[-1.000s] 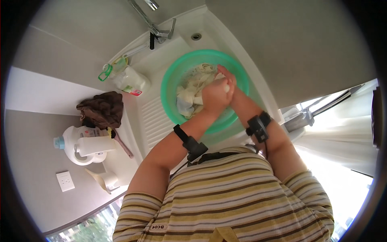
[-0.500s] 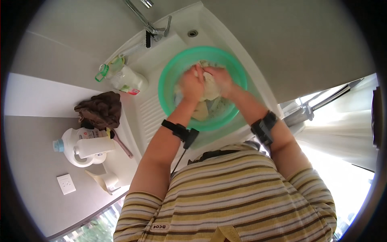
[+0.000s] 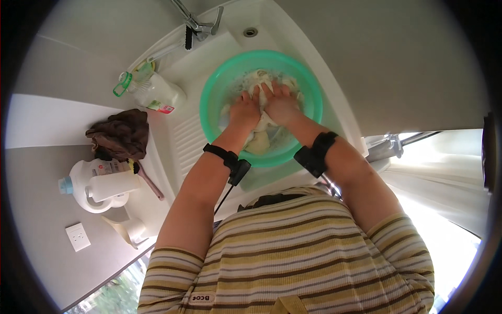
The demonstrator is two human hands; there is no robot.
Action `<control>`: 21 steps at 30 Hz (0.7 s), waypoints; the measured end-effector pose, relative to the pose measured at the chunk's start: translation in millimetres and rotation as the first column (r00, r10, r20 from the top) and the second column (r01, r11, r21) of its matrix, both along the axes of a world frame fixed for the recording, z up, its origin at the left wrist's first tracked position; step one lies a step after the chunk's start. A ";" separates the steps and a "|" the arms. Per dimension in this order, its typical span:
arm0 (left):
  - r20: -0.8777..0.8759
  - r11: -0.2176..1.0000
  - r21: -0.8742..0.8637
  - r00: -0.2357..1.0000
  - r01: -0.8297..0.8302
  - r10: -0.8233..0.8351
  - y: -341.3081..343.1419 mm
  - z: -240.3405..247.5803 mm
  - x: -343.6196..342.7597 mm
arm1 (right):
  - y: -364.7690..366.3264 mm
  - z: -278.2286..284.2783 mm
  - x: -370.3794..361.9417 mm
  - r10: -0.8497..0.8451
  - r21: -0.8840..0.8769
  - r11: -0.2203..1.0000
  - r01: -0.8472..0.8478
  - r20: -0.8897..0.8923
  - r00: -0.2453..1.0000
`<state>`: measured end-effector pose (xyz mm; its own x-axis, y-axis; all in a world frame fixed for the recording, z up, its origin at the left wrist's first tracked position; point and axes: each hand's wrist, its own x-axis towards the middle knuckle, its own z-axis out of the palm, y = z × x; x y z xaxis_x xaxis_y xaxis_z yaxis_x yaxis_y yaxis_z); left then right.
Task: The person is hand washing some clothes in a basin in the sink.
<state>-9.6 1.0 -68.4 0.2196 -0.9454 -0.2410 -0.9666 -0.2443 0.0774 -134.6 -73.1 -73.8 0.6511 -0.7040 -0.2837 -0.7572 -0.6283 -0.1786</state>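
Observation:
A round green basin (image 3: 209, 99) holds cloudy, sudsy water and a wet cream-coloured cloth (image 3: 258, 142). Both hands are down in it, side by side. My left hand (image 3: 244, 112) grips the cloth with bent fingers, left of the middle. Close by on the right, my right hand (image 3: 282, 107) presses into the same cloth, its fingers curled over a bunch of it. Folds of the cloth show between and beyond the hands, and one part lies toward the near rim. Suds and cloth partly hide the fingertips.
The basin stands in a white sink (image 3: 175, 99) with a ribbed washboard. A tap (image 3: 201, 26) and drain are at the back. To the left are a clear bottle (image 3: 159, 94), a dark brown cloth (image 3: 123, 133), white jugs (image 3: 102, 186) and a brush (image 3: 149, 180).
My hands have gone from rubbing raised cloth together to pressing it down in the basin, fingers pointing away from me. The view has shifted slightly.

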 end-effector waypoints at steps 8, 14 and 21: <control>0.076 0.994 0.103 0.996 0.035 -0.043 -12.1 -16.3 0.4 | 8.0 3.6 8.5 0.044 -0.114 0.992 -0.062 -0.149 0.988; 0.021 0.996 0.091 0.999 0.022 -0.024 -14.5 -12.2 -1.6 | 8.1 -14.7 6.8 0.083 -0.205 0.972 -0.118 -0.168 0.982; -0.110 0.983 -0.159 0.991 -0.090 0.073 -15.0 23.7 3.2 | -18.5 -22.5 3.2 0.042 -0.036 0.999 -0.039 0.097 0.994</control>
